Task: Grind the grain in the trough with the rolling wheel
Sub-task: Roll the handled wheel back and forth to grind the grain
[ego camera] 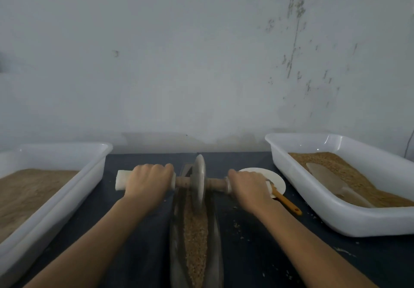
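A long dark metal trough (216, 238) runs away from me down the middle of the dark table, filled with brown grain (195, 240). A grey metal rolling wheel (199, 182) stands upright in its far part on a wooden axle (215, 183) with white-wrapped handle ends. My left hand (149, 181) grips the left handle, whose white end sticks out past my fingers. My right hand (247, 185) grips the right handle, hiding that end.
A white tray (74, 189) of fine brown meal stands at the left. A white tray (318, 204) at the right holds grain and a scoop (329, 179). A white dish (274, 179) with an orange-handled tool (287, 203) lies behind my right hand. Spilled crumbs dot the table.
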A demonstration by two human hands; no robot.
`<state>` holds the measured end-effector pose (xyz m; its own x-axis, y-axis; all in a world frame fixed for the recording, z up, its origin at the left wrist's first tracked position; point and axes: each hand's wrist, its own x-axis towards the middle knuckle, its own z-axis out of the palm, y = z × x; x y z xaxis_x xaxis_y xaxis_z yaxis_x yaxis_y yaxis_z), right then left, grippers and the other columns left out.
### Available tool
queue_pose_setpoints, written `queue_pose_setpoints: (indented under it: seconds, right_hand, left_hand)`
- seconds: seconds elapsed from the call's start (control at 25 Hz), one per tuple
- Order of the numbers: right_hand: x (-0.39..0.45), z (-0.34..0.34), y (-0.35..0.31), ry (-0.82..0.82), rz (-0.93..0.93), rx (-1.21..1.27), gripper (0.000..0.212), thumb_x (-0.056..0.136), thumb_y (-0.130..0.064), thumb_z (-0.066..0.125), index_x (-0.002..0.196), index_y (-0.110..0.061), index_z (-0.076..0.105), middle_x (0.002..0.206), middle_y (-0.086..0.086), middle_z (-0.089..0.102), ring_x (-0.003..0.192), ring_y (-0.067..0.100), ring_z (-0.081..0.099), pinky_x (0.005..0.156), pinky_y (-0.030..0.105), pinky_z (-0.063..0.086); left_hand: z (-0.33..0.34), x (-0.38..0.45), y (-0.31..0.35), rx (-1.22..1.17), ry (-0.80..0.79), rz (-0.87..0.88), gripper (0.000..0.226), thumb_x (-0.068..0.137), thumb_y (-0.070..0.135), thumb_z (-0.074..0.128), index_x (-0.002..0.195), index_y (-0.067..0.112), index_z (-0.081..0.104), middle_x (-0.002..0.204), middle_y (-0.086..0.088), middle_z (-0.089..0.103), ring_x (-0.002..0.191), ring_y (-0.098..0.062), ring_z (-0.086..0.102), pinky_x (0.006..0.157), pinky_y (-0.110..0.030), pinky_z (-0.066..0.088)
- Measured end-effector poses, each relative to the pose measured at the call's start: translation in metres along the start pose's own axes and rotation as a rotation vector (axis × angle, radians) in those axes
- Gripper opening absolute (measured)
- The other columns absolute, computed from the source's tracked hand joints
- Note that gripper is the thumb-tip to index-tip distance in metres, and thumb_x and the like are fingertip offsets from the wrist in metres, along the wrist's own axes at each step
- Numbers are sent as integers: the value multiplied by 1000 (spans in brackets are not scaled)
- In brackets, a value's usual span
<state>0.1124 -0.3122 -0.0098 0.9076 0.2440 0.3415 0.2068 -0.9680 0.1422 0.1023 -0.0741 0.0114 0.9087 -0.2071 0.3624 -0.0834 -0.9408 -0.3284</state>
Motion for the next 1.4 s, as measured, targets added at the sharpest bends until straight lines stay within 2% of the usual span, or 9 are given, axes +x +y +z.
queue_pose_setpoints:
  seconds: [0.12,0.28,0.48,0.64,0.76,0.88,0.96,1.16,1.4]
  right_hand:
    - [-50,-7,6,4,-153,17,25,77,-28,67,84,-28,43,73,-4,59,58,13,47,54,29,39]
    - [-97,-31,6,144,-305,-3,57,26,-22,88,62,-27,43,45,-7,43,35,7,33,37,18,11]
    - [-26,-9,2,16,-74,-65,24,83,-27,65,87,-29,41,70,-7,51,61,14,49,55,28,36]
    - [14,0,-5,67,42,-99,16,91,-27,56,101,-18,47,93,0,65,78,23,62,57,31,32]
    - [-22,-3,1,14,-30,-57,14,87,-25,58,93,-24,46,77,-6,58,63,15,50,54,29,37]
    - [-81,-26,4,182,-291,-47,52,45,-29,84,68,-31,38,50,-10,35,43,7,20,37,19,11]
    - [-95,-40,5,214,-365,-67,59,20,-25,84,60,-28,42,42,-9,35,39,7,14,44,16,-2]
    - [-23,-19,0,59,-124,-206,24,80,-24,66,89,-26,44,79,-4,62,68,18,60,52,30,35]
    - [6,-14,-3,25,-50,-130,16,86,-24,60,92,-24,46,80,-5,59,71,19,58,56,31,32]
  left_hand:
    - [-1,-49,-5,-60,-10,74,30,83,34,58,85,34,28,85,10,58,75,-14,57,61,-30,31]
    - [-5,-102,-16,-111,-41,79,42,73,42,61,72,40,19,61,15,32,49,-3,25,48,-26,15]
    - [3,-35,-6,-58,46,41,23,84,30,57,83,30,34,85,5,61,75,-21,60,60,-32,32]
    - [5,13,-5,-43,36,-2,18,87,29,57,89,23,40,95,1,65,83,-25,63,64,-33,37]
    - [2,-20,-5,-95,30,64,27,85,36,60,88,27,35,96,4,63,82,-21,60,66,-32,34]
    - [-3,-82,-12,-178,-39,120,39,78,42,64,81,41,25,78,14,52,62,-7,41,61,-27,30]
    - [-5,-102,-20,-184,-112,121,38,73,46,62,72,42,24,65,16,39,53,-3,31,52,-24,21]
    - [8,-41,-12,-131,-43,46,28,83,37,60,78,32,32,79,7,57,68,-15,54,60,-31,31]
    - [12,-2,-8,-180,-25,-36,24,87,31,59,87,26,35,94,3,62,69,-17,45,66,-33,34]
